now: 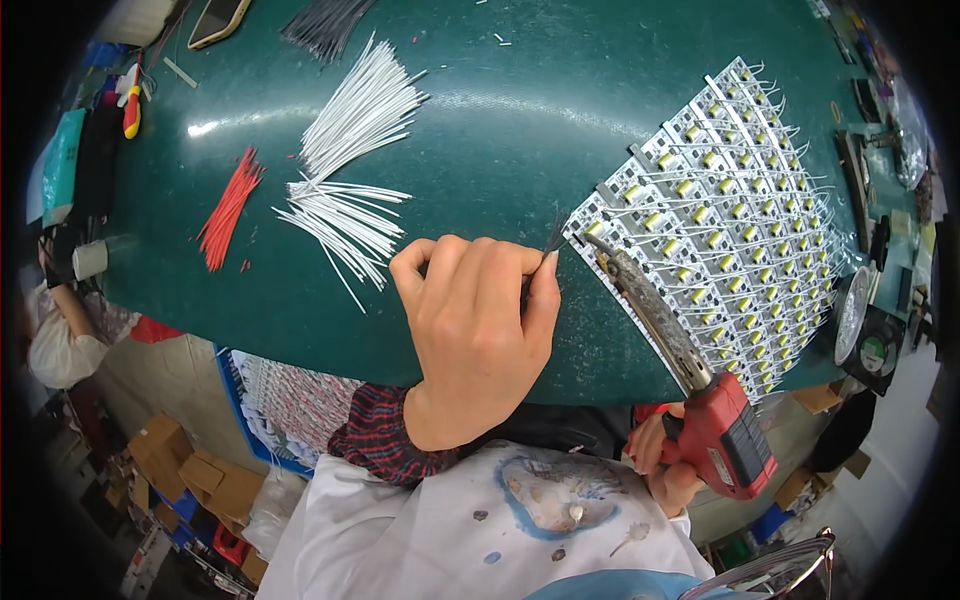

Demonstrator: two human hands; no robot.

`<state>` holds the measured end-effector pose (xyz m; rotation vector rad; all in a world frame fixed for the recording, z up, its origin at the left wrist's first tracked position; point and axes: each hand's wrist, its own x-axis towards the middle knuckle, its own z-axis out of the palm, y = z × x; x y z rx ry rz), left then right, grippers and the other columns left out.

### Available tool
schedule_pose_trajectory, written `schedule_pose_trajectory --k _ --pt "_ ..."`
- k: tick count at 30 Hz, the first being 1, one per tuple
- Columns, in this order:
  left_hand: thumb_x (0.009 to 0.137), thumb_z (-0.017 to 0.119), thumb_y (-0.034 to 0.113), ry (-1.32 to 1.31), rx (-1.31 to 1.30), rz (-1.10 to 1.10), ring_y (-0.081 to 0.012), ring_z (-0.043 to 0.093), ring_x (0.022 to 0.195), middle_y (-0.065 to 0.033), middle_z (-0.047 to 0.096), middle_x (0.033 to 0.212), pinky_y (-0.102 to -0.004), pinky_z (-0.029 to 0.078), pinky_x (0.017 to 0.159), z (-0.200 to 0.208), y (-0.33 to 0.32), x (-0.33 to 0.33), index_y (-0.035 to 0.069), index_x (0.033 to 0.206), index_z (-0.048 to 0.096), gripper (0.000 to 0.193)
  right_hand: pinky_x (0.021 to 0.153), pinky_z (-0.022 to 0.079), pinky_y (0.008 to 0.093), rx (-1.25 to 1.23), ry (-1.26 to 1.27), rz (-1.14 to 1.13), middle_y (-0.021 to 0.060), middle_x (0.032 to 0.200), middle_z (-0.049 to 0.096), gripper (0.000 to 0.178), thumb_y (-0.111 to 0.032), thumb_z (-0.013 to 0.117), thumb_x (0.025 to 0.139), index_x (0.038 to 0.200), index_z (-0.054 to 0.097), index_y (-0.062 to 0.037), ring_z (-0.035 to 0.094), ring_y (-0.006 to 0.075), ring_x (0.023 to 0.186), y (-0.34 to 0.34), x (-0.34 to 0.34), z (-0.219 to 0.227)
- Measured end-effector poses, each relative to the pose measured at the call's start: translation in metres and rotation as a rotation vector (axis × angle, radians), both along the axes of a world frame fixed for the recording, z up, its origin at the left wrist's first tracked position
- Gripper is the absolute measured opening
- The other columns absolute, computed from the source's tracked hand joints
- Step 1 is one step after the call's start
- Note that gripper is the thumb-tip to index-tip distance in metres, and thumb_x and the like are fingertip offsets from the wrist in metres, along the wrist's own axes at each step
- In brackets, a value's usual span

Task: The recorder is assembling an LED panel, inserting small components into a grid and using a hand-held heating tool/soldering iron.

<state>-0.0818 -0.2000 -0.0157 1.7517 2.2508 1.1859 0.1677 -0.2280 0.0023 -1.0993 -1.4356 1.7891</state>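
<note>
My left hand (475,325) is closed, with thumb and fingertips pinching a small bundle of thin black wires (556,234) above the green table. The wire ends point at the near-left corner of a circuit board panel (712,225), which carries rows of yellow components with white wires rising from them. My right hand (660,465) grips a red and black soldering gun (725,435) by its handle. The gun's long metal barrel lies across the panel's left edge. Its tip is close to the black wires at that corner; whether they touch I cannot tell.
Piles of white wires (362,105) and red wires (230,210) lie on the green table (480,130), with black wires (325,28) and a phone (218,22) farther back. A solder spool (880,350) stands at right. Another person's arm (72,310) shows at far left.
</note>
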Motion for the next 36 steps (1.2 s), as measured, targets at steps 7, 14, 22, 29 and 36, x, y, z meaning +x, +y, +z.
schedule_pose_trajectory --k 7,14,22,29,36 --pt "0.074 0.071 0.001 -0.111 0.227 0.028 -0.0173 0.056 0.065 -0.0026 0.064 0.075 -0.0351 0.037 0.079 0.005 -0.004 -0.007 0.005 0.08 0.061 0.012 0.039 0.035 0.0251 0.039 0.1 -0.236 0.0008 0.047 0.044 0.081 -0.062 0.061 0.078 0.123 0.044 0.0027 0.041 0.012 0.037 -0.01 -0.008 -0.005" --pt "0.075 0.071 0.003 -0.359 0.045 -0.126 -0.0162 0.049 0.056 0.0008 0.059 0.065 -0.032 0.033 0.07 0.009 -0.01 -0.005 0.006 0.075 0.062 0.01 0.054 0.045 0.0322 0.051 0.113 -0.161 -0.0007 0.055 0.05 0.09 -0.069 0.056 0.075 0.126 0.039 0.0029 0.049 0.0139 0.051 -0.017 0.017 -0.001" --pt "0.075 0.072 0.003 -0.133 0.0 -0.077 -0.0173 0.045 0.056 0.0017 0.052 0.063 -0.0346 0.031 0.068 0.004 -0.007 0.007 0.008 0.072 0.056 0.017 0.043 0.038 0.0253 0.252 0.19 0.07 -0.0009 0.052 0.049 0.086 -0.064 0.059 0.077 0.127 0.041 0.0025 0.044 0.0112 0.042 -0.005 0.024 -0.023" --pt "0.072 0.073 0.0 -0.135 0.015 -0.088 -0.0157 0.043 0.052 -0.0006 0.05 0.059 -0.0309 0.034 0.068 0.006 -0.005 0.006 0.006 0.069 0.058 0.016 0.055 0.042 0.0295 -0.082 0.08 0.208 0.0033 0.066 0.053 0.034 -0.032 0.056 0.074 0.093 0.052 -0.0042 0.052 0.0182 0.059 -0.004 0.04 -0.012" --pt "0.072 0.073 0.0 -0.11 0.015 -0.11 -0.0167 0.045 0.054 -0.0006 0.051 0.061 -0.0325 0.033 0.067 0.004 -0.006 0.005 0.006 0.071 0.058 0.016 0.053 0.042 0.032 0.04 -0.081 0.233 0.0044 0.069 0.056 0.016 -0.003 0.054 0.057 0.073 0.057 -0.0061 0.054 0.0213 0.059 -0.014 0.058 -0.02"
